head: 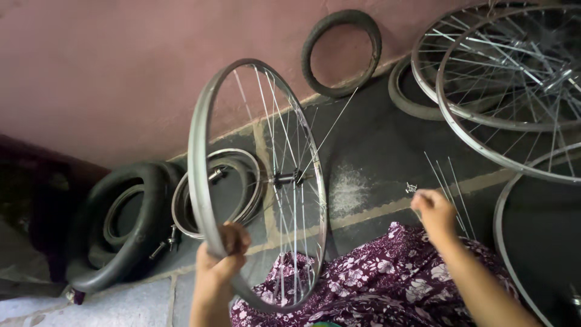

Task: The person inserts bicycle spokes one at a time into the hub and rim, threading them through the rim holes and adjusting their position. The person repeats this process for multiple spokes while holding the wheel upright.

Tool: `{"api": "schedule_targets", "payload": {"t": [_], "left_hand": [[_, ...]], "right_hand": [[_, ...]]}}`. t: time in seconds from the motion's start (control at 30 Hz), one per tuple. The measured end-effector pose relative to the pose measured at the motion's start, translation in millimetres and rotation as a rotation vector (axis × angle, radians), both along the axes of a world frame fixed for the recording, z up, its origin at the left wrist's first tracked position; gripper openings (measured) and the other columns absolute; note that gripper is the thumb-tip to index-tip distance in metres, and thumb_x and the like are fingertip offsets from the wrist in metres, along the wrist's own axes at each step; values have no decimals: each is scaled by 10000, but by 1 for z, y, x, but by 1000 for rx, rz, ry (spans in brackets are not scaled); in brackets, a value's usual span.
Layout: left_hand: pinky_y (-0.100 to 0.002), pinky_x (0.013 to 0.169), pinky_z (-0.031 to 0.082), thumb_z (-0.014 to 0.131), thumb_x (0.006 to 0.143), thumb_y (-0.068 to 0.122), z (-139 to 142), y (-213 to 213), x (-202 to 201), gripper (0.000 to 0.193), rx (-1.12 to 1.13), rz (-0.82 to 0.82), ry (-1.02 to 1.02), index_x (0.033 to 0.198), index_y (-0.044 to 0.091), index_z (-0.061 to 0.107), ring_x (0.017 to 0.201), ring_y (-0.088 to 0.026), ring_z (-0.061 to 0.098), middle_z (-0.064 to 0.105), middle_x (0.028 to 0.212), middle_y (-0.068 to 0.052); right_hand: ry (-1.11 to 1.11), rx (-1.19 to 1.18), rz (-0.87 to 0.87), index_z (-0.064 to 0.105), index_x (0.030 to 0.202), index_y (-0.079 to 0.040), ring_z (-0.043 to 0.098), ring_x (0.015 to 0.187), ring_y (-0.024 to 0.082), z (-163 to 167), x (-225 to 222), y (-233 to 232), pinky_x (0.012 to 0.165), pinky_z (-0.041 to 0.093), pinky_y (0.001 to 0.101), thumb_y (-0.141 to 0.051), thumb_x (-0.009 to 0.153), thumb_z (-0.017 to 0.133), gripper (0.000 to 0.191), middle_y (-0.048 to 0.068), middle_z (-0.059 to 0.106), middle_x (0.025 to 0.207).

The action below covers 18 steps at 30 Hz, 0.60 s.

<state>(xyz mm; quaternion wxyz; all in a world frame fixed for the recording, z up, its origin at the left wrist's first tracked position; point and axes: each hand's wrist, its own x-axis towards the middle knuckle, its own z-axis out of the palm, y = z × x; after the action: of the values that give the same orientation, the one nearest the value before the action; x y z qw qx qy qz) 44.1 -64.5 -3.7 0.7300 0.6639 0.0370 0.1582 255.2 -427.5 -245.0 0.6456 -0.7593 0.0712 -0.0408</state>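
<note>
My left hand (225, 253) grips the lower left part of a silver bicycle wheel rim (196, 151), held upright above my lap. The rim has a hub (285, 178) at its middle and is only partly laced with thin spokes. One loose spoke (334, 124) sticks out from the hub toward the upper right. My right hand (434, 213) is closed on a small bunch of loose spokes (451, 181) that point up and away, to the right of the rim. My lap is covered by purple flowered cloth (375, 284).
A black tyre (100, 233) with inner tubes and bare rims (248, 181) lies on the floor at left. A small tyre (342, 53) leans on the pink wall. Several spoked wheels (514, 85) are stacked at right, with another rim (505, 242) below them.
</note>
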Motion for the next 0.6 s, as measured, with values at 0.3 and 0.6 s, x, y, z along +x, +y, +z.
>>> {"api": "schedule_targets", "payload": {"t": [0.3, 0.6], "left_hand": [[-327, 660, 521, 621, 733, 30, -4, -129, 40, 276, 107, 120, 93, 1010, 24, 614, 752, -155, 605, 620, 866, -53], [-328, 1005, 462, 469, 969, 293, -9, -122, 19, 447, 160, -480, -295, 1236, -22, 638, 1174, -185, 579, 612, 1236, -120]], "right_hand": [[-491, 290, 833, 738, 943, -50, 600, 1226, 252, 114, -169, 41, 1046, 494, 407, -87, 912, 742, 48, 183, 626, 1296], [-287, 373, 1002, 781, 928, -38, 679, 895, 156, 113, -205, 39, 797, 591, 315, -93, 887, 824, 80, 50, 682, 960]]}}
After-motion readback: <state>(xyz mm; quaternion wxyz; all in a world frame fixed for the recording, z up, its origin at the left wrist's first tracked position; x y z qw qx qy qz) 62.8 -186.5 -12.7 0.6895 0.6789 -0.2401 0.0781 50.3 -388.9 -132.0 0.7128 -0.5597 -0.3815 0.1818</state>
